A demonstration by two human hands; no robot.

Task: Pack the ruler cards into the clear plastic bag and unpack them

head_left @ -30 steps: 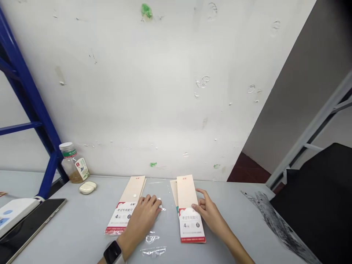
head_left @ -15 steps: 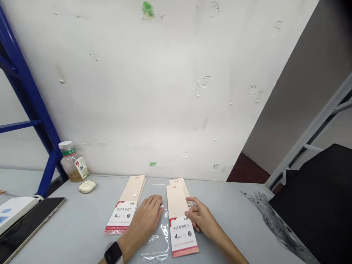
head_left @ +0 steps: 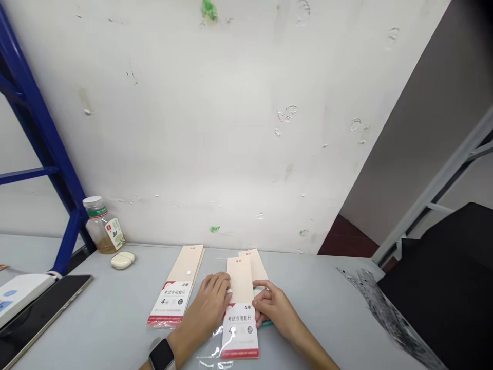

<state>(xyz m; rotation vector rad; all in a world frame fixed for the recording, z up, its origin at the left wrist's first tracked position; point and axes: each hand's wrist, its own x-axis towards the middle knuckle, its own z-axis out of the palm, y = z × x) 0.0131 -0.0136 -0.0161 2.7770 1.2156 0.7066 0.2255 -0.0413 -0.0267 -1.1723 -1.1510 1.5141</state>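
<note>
A cream and white card packet (head_left: pixel 239 329) with a red lower band lies between my hands, over clear plastic film (head_left: pixel 210 349). My left hand (head_left: pixel 211 298), with a watch on its wrist, rests on the film, its fingertips at the packet's left edge. Pinched at the packet's right edge are the thumb and forefinger of my right hand (head_left: pixel 269 306). Partly beneath it, a second cream card (head_left: pixel 259 264) shows at the upper right, with a bit of green near my right fingers. More such packets (head_left: pixel 173 298) lie stacked left of my left hand.
A clear jar (head_left: pixel 103 226) with a white lid and a cream earbud case (head_left: pixel 122 260) stand at the back left. A dark tablet-like device (head_left: pixel 46 321) lies at the left. Black fabric (head_left: pixel 454 277) is at the right; a blue frame (head_left: pixel 46 128) rises at the left.
The front packet has slid left with my right hand, over the plastic film and closer to my left hand. More of the card behind it now shows. My left hand has hardly moved.
</note>
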